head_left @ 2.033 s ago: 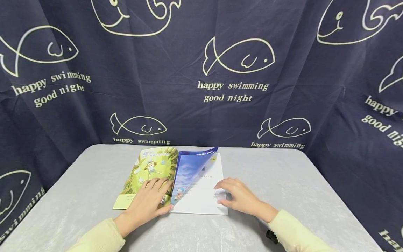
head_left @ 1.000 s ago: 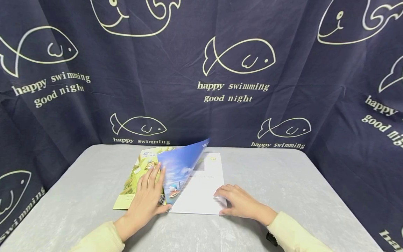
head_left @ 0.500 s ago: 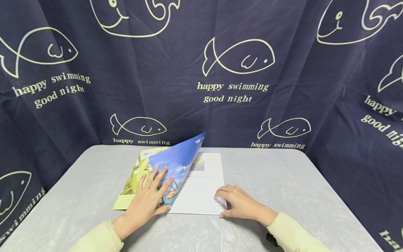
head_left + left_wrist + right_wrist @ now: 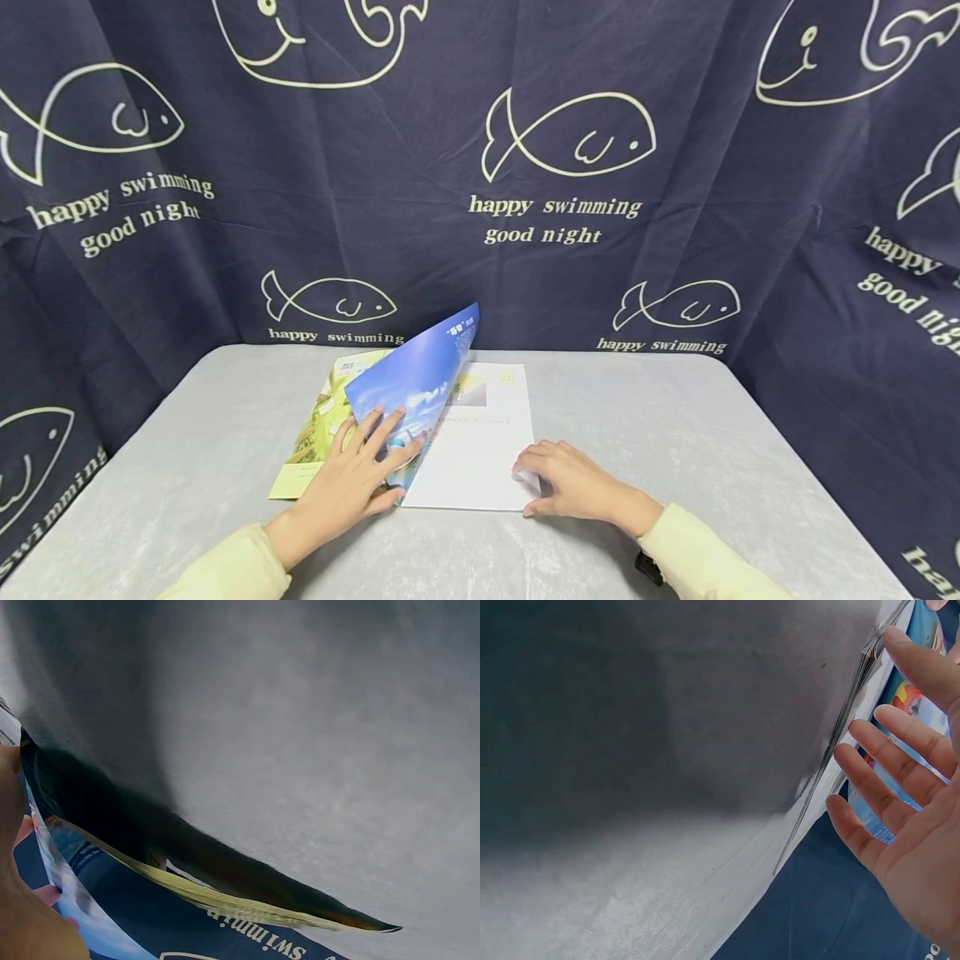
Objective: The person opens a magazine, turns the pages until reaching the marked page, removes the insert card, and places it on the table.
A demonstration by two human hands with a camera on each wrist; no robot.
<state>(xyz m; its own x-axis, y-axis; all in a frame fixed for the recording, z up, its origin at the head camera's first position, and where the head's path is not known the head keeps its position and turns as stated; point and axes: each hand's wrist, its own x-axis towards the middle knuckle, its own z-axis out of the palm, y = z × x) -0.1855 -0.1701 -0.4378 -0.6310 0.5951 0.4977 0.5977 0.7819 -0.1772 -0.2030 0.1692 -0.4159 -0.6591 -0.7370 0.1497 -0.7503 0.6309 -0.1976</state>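
Note:
A magazine [image 4: 480, 467] lies spread on the table. A green-yellow illustrated page [image 4: 309, 450] is at its left and a white printed page at its right. A blue sky page [image 4: 408, 371] stands raised between them, slanting leftward with its top corner up. My left hand [image 4: 345, 479] rests with spread fingers on the lower part of the blue page, thumb by the bottom edge. My right hand [image 4: 573, 483] touches the white page's lower right corner, which bends up slightly. In the right wrist view, the right hand [image 4: 922, 817] shows extended fingers, its thumb apart near the crumpled page edge.
The grey table [image 4: 660, 417] extends around the magazine. A dark blue curtain [image 4: 420, 167] printed with fish and words hangs behind it and along both sides. A small black object [image 4: 648, 568] shows under the right sleeve [image 4: 697, 550].
The blue page has swung leftward, its top corner rising, uncovering more of the white page. My left fingers have spread onto it. My right hand shifted down to the page corner, then stayed there.

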